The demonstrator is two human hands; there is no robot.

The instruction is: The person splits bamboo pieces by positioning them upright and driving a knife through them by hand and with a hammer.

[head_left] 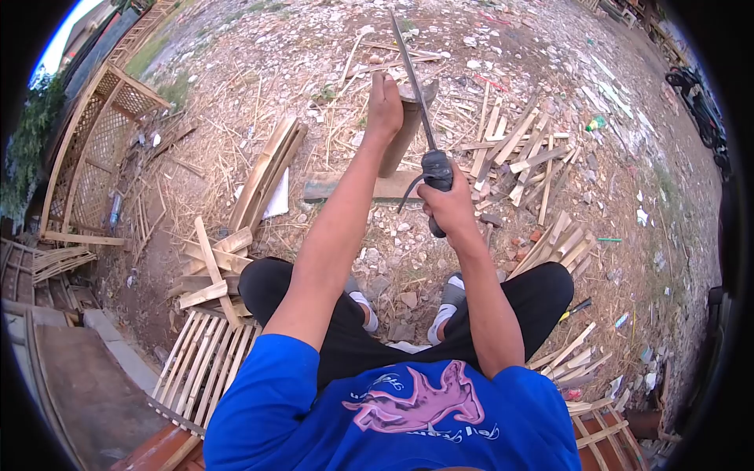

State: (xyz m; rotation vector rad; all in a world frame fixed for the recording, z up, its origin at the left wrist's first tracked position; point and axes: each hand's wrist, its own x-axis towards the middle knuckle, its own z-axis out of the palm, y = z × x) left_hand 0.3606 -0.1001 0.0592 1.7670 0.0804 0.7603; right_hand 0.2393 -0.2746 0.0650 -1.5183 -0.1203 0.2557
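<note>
My right hand (449, 202) is wrapped around the black, taped handle of a machete (414, 77). A dark cord hangs from the handle, and the long blade points up and away from me. My left hand (385, 108) grips the upper left edge of a curved piece of split bamboo (402, 141), which stands upright. Its lower end is at a wooden board (385, 187) lying on the ground. The blade passes across the bamboo's top end; whether it touches or bites in, I cannot tell.
Piles of split slats lie at the right (534, 149), by my right knee (559, 242) and at the left (212, 263). Longer bamboo pieces (267, 173) rest left of the board. A hammer (490, 220) lies near my right foot. Rubble covers the ground; a lattice frame (94, 157) stands far left.
</note>
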